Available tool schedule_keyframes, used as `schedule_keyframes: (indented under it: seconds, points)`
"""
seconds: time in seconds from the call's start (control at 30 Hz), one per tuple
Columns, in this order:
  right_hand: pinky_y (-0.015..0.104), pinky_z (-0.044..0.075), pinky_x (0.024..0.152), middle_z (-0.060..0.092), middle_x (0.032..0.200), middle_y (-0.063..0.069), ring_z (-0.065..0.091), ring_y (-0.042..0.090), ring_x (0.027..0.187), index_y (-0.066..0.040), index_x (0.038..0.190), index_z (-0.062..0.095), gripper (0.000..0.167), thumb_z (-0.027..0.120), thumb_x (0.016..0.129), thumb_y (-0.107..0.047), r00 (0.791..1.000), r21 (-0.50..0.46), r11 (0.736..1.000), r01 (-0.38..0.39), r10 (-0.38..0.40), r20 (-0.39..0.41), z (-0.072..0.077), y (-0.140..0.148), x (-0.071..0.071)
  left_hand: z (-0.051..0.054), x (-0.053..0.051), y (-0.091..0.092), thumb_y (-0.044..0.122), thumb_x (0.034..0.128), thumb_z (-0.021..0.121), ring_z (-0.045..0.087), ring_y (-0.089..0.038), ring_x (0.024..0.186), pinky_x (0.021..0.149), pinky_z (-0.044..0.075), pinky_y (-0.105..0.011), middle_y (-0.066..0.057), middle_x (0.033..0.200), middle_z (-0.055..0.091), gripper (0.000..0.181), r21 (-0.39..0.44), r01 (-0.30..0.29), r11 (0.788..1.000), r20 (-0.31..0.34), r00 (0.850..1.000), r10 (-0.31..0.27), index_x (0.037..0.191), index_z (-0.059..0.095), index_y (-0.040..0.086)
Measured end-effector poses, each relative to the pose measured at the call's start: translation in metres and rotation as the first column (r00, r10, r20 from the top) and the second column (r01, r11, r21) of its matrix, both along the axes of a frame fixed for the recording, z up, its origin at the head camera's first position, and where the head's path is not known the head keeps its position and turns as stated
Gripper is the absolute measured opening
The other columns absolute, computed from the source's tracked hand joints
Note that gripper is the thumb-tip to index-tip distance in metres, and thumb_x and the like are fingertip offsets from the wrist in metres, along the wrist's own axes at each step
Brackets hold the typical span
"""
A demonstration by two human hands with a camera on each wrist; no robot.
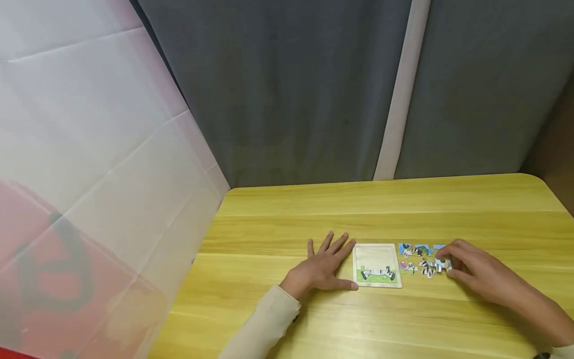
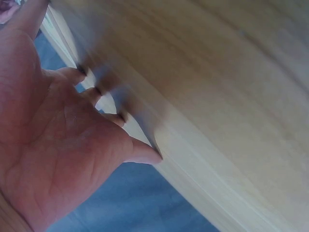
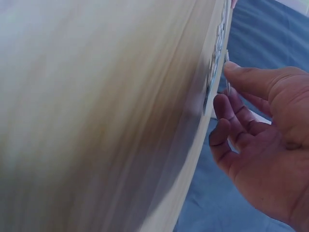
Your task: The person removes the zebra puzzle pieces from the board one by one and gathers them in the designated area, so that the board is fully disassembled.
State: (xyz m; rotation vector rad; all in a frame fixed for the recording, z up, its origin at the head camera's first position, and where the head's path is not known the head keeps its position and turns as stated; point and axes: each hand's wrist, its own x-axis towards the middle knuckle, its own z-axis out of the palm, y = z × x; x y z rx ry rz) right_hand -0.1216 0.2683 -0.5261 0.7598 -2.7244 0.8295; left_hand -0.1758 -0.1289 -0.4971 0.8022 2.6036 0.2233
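A square wooden puzzle board point(image 1: 376, 250) lies on the table, its lower part filled with zebra legs on green grass. My left hand point(image 1: 317, 269) rests spread on the tabletop along the board's left side, thumb by the lower corner. Right of the board lie several loose jigsaw pieces point(image 1: 407, 268) printed with zebra stripes and blue sky. At their right end my right hand point(image 1: 476, 271) pinches a puzzle piece point(image 3: 228, 57) between thumb and fingers. The right wrist view shows that piece edge-on, so its picture is hidden there. In the left wrist view the left palm point(image 2: 63, 130) fills one side.
The yellow wood-grain table point(image 1: 287, 229) reaches back to a grey curtain point(image 1: 287, 99) with a pale vertical strip point(image 1: 401, 94). A whitish printed sheet point(image 1: 98, 149) slants along the left side. A brown surface point(image 1: 556, 144) stands at the far right.
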Motion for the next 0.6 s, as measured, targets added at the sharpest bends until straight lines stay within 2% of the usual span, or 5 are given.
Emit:
schedule_keyframes:
  seconds: [0.1, 0.3, 0.6]
  points:
    - [0.019, 0.042, 0.065, 0.055, 0.099, -0.017, 0.043, -0.010, 0.080, -0.022, 0.114, 0.071, 0.042, 0.087, 0.081, -0.001, 1.000, 0.025, 1.000, 0.014, -0.014, -0.018, -0.0016, 0.0057, 0.0025, -0.0017, -0.0006, 0.0017, 0.075, 0.0897, 0.068, -0.005, -0.030, 0.169, 0.123, 0.002, -0.081, 0.011, 0.181, -0.002, 0.110, -0.002, 0.006, 1.000, -0.006, 1.000, -0.006, 0.172, 0.005, 0.037]
    - [0.021, 0.046, 0.065, 0.059, 0.103, -0.015, 0.046, -0.010, 0.083, -0.023, 0.113, 0.071, 0.042, 0.087, 0.081, 0.001, 1.000, 0.024, 1.000, -0.011, 0.011, -0.013, -0.0051, 0.0072, 0.0027, -0.0029, 0.0001, 0.0002, 0.076, 0.0889, 0.068, -0.005, -0.029, 0.169, 0.124, 0.002, -0.080, 0.013, 0.180, -0.002, 0.110, -0.016, -0.005, 1.000, -0.010, 1.000, 0.005, 0.171, 0.003, 0.039]
    - [0.023, 0.052, 0.068, 0.062, 0.108, -0.012, 0.053, -0.010, 0.087, -0.022, 0.112, 0.072, 0.040, 0.086, 0.082, 0.000, 0.999, 0.028, 1.000, 0.002, -0.003, 0.053, -0.0039, 0.0065, 0.0019, 0.0000, 0.0009, -0.0016, 0.075, 0.0892, 0.068, -0.003, -0.030, 0.169, 0.123, 0.003, -0.081, 0.011, 0.181, -0.001, 0.109, -0.003, -0.008, 1.000, -0.004, 1.000, 0.008, 0.171, 0.006, 0.038]
